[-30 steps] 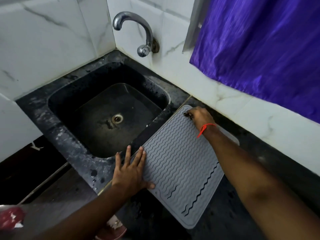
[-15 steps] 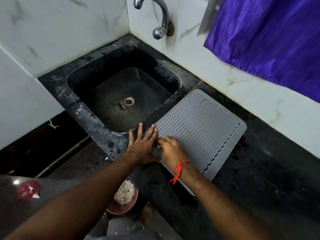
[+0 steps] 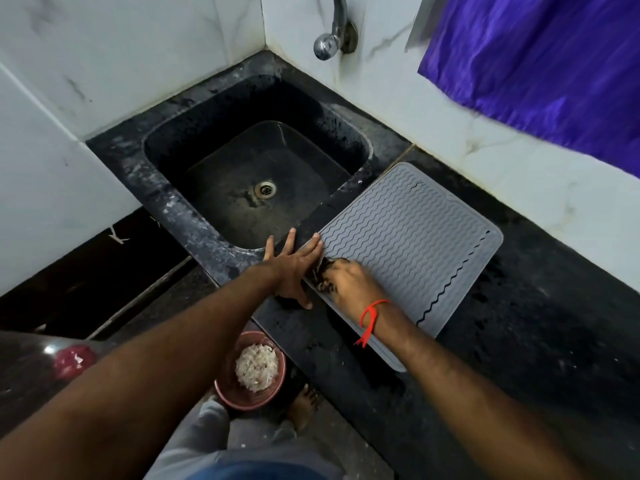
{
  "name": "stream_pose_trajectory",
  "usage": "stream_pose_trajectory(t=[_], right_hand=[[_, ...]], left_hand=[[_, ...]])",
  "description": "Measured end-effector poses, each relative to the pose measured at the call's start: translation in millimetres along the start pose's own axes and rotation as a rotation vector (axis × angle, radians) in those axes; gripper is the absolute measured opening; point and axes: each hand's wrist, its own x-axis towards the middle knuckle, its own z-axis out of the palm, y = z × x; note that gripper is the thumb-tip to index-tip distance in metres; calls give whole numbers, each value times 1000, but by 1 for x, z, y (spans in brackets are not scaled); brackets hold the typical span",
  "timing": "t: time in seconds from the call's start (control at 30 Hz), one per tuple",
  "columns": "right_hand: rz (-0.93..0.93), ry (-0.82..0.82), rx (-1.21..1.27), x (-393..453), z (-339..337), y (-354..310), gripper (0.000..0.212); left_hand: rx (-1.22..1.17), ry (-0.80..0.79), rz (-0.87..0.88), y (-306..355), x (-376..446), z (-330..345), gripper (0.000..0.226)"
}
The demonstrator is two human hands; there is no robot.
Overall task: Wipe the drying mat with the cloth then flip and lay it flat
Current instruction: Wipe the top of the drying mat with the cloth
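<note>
A grey drying mat (image 3: pixel 412 244) with wavy ridges lies flat on the black counter, right of the sink. My left hand (image 3: pixel 292 268) rests flat with spread fingers at the mat's near-left edge, fingertips touching the mat. My right hand (image 3: pixel 349 284) presses a small dark cloth (image 3: pixel 323 275) onto the mat's near-left part; only a dark scrap of cloth shows under the fingers. A red thread circles my right wrist.
A black sink (image 3: pixel 256 174) with a steel drain sits left of the mat, a tap (image 3: pixel 334 32) on the wall above. A purple curtain (image 3: pixel 540 60) hangs at the right. Below the counter edge stands a pink bowl (image 3: pixel 251 370) of white pieces, beside a bare foot.
My right hand has swept the cloth from the mat's far corner down to its near-left edge. My left hand has stayed at that edge. The head camera has shifted.
</note>
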Motion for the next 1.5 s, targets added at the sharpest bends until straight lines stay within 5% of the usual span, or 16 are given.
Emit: stream_pose_trajectory(t=[0.2,0.33,0.43,0.73,0.9,1.17,1.33,1.43,1.5], right_hand=[[80,-198,155,-3,-15,-3,21],[270,28,170,1,-21,2,22],[161,35,19,-10,0,-20,28],[141,-385,40,-16,-35,4,12],[165,-105,185,-12,-46,29,23],[-68,-57,-130,-34,9,-2,35],[-83,-231,-19,-42,-18,-2,10],[73,-458,-18,-39,-35,15,18],[100,-420,30,-31,-49,26,12]], left_hand=[[74,-71,-22,8,-4,-11,142],[39,-55,-25,5,-4,-13,139],[34,-46,-22,2,-4,-10,140],[70,-16,-17,5,-7,-6,136],[-105,76,-23,15,-12,15,109],[-8,107,-59,12,-12,31,99],[-8,100,-74,16,-13,31,92],[-58,98,-66,16,-12,29,89],[-103,104,-61,16,-12,27,87]])
